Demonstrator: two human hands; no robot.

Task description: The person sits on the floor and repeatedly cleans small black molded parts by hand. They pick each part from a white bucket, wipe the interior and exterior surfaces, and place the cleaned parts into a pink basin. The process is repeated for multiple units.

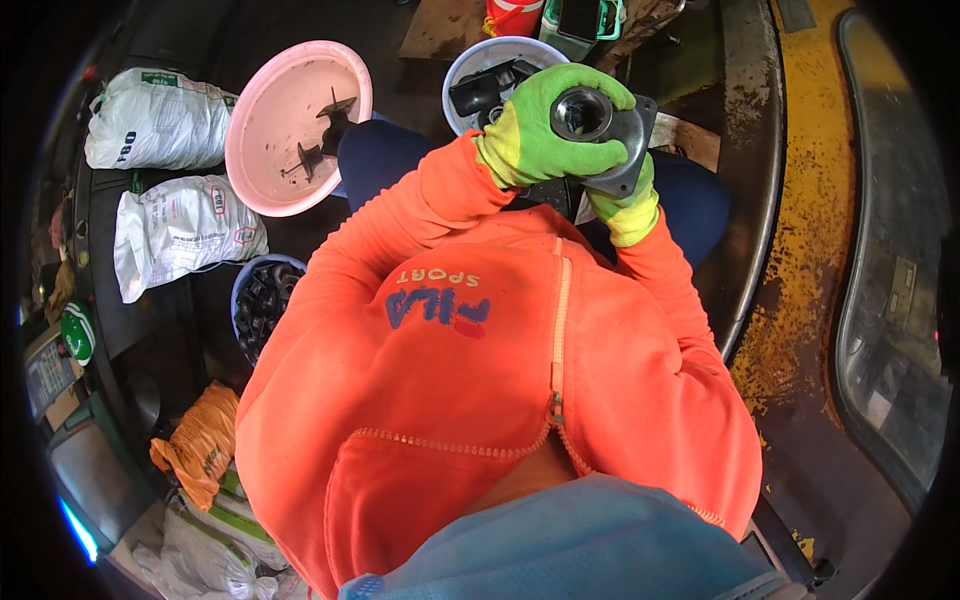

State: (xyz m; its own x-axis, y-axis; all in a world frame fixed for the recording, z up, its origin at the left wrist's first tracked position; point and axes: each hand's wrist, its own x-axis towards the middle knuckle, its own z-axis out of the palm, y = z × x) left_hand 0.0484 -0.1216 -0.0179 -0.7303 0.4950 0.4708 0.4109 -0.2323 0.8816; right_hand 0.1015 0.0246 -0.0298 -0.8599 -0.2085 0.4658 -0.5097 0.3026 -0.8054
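Observation:
My left hand (555,115), in a green and yellow glove, is closed around a black flanged part (634,130). This part has a flat plate with corner holes and a raised round collar, and my fingers curl about the collar. From below and behind, my right hand (632,205), gloved the same way, grips the plate's near edge; its fingertips are hidden behind the part. Just beyond my left hand is a pale blue basin (456,68) with black parts in it. Left of my knee, a pink basin (250,130) contains a few dark branched pieces.
Two white sacks (160,120) lie at the left. Beside my left elbow is another blue basin (240,325) of black parts. An orange bag (200,440) lies farther back. A red bucket (515,18) and green container (570,45) stand ahead. Yellow worn metal (805,250) borders the right.

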